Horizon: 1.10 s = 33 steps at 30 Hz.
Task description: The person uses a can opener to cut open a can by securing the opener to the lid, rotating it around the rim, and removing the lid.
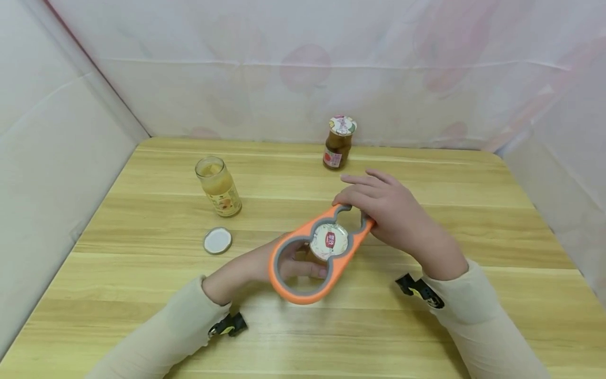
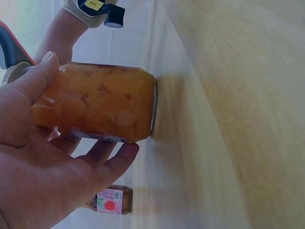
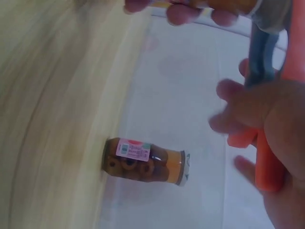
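Observation:
My left hand (image 1: 263, 263) grips a glass jar of orange fruit pieces (image 2: 102, 102), thumb on one side and fingers on the other. The jar is upright, its base close over the table. Its pale lid (image 1: 329, 242) with a red label sits within the middle opening of an orange and grey jar opener (image 1: 302, 299). The opener's far right end is in the grip of my right hand (image 1: 393, 213), some fingers stretched out past it. In the head view, the opener and left hand hide most of the jar's body.
An uncapped jar with yellow contents (image 1: 222, 192) stands at the left of the wooden table (image 1: 142, 263). Near it lies a loose white lid (image 1: 218, 240). A capped jar of brown fruit (image 1: 338, 147) stands near the back edge, before a pale curtain (image 1: 284, 95).

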Motion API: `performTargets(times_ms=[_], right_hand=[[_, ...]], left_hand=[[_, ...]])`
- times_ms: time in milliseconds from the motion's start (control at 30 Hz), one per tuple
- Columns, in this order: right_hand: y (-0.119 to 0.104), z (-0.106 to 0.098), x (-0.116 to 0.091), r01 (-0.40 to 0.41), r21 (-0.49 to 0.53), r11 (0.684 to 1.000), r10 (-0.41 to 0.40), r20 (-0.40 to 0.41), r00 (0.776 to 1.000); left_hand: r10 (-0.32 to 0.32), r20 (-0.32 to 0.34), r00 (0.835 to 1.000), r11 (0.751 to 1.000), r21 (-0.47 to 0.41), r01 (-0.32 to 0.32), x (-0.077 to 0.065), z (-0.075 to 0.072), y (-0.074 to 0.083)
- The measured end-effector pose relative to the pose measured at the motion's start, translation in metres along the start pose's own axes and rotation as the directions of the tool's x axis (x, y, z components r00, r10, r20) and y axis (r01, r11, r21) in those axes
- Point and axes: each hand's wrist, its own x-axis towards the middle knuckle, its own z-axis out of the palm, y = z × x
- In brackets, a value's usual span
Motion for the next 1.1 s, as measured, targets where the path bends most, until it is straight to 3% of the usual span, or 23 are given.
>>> performTargets(times_ms=[133, 267, 500, 733, 1100], right_hand=[[-0.0018, 0.0037, 0.0019, 0.038, -0.014, 0.999, -0.039, -0.038, 0.999], [-0.0013, 0.0071, 0.0016, 0.048, 0.044, 0.998, -0.045, -0.066, 0.997], [0.0006, 0.0091, 0.0016, 0.050, 0.103, 0.993, -0.044, -0.058, 0.997], [-0.0002, 0.0073, 0.0025, 0.048, 0.097, 0.994, -0.042, -0.063, 0.997], [-0.0012, 0.0032, 0.0023, 0.059, 0.088, 0.994, -0.053, -0.066, 0.996]], left_hand=[[0.011, -0.006, 1.000, 1.000, 0.027, -0.011, -0.0016, -0.0005, 0.0017], [0.017, 0.020, 1.000, 0.998, 0.067, -0.019, -0.0023, -0.0006, 0.0050], [0.039, 0.072, 0.997, 0.993, 0.108, -0.046, -0.0018, -0.0011, 0.0075], [0.038, 0.056, 0.998, 0.986, 0.158, -0.047, -0.0007, -0.0025, 0.0067], [0.017, 0.081, 0.997, 0.995, 0.101, -0.025, -0.0016, -0.0026, 0.0056]])
